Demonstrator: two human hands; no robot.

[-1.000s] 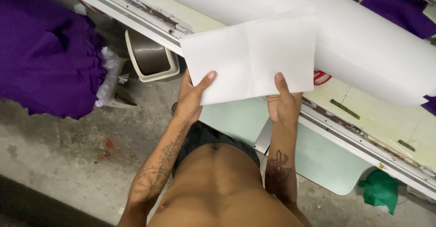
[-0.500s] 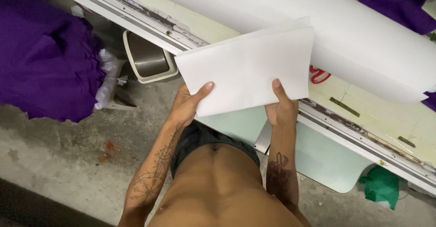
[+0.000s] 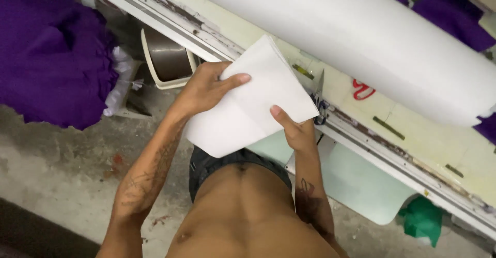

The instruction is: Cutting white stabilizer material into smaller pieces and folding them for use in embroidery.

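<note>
Now both hands hold a folded white sheet (image 3: 253, 103) at the centre of the frame, just below the table (image 3: 413, 134) edge. The left hand (image 3: 206, 85) pinches its upper left edge, thumb across the face; the right hand (image 3: 292, 129) pinches the lower right edge. The step looks like squaring up the fold; next it probably needs laying flat beside the big white roll (image 3: 361, 36).

Pale worktable (image 3: 361, 100): big white roll (image 3: 361, 36), red scissors (image 3: 363, 89) on top.
</note>
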